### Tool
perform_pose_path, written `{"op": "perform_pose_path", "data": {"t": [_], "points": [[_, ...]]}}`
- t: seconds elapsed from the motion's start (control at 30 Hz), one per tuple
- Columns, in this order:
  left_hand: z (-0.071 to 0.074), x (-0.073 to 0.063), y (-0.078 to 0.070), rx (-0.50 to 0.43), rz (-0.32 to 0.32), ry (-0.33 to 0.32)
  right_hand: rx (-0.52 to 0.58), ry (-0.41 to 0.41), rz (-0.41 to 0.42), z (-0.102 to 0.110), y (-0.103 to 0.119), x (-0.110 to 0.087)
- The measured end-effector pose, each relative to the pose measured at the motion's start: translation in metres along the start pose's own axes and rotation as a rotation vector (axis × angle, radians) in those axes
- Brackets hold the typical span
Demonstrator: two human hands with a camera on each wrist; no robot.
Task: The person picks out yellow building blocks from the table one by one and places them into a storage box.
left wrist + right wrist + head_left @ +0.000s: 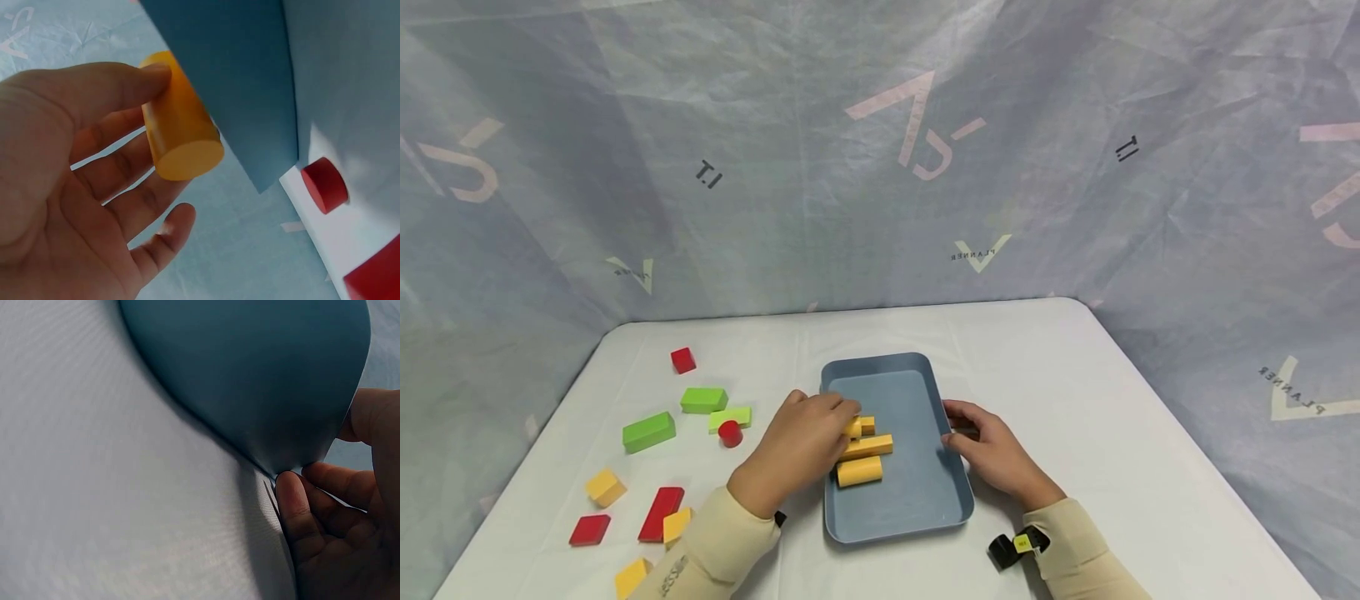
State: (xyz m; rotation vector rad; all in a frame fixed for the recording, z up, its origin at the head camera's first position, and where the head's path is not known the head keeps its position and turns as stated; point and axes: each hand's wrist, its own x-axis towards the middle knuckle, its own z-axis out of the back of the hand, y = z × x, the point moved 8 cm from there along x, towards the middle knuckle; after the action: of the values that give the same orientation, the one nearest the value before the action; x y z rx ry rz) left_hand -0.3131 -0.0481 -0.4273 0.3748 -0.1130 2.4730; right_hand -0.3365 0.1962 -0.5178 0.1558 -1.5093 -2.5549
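My left hand [808, 437] is over the left side of a blue-grey tray [913, 500]. Its thumb and fingers pinch a yellow cylinder [181, 131], whose round end shows in the left wrist view. Beneath and beside the fingers lie more yellow pieces in the tray: a long bar [871, 447], a cylinder block [860, 472] and a small piece [868, 425] partly hidden by the hand. At the tray's right side, my right hand [996, 454] holds the wall, thumb at the rim and fingertips [292, 490] against the outside near the base.
Left of the tray, loose blocks lie on the white table [1075, 375]: green blocks [649, 432], a red cylinder [730, 433], a red cube [682, 360], flat red blocks [662, 514] and several yellow blocks [605, 488]. A grey printed cloth [805, 167] hangs behind.
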Motion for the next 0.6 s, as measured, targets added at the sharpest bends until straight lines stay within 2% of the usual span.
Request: {"op": "perform_pose_path", "data": {"t": [0.37, 0.6], "points": [[-0.009, 0.007, -0.005, -0.060, 0.003, 0.039, -0.016, -0.006, -0.008, 0.001, 0.000, 0.000], [-0.015, 0.008, -0.005, -0.054, -0.002, 0.048, -0.011, -0.004, -0.007, 0.000, -0.002, 0.000]]}}
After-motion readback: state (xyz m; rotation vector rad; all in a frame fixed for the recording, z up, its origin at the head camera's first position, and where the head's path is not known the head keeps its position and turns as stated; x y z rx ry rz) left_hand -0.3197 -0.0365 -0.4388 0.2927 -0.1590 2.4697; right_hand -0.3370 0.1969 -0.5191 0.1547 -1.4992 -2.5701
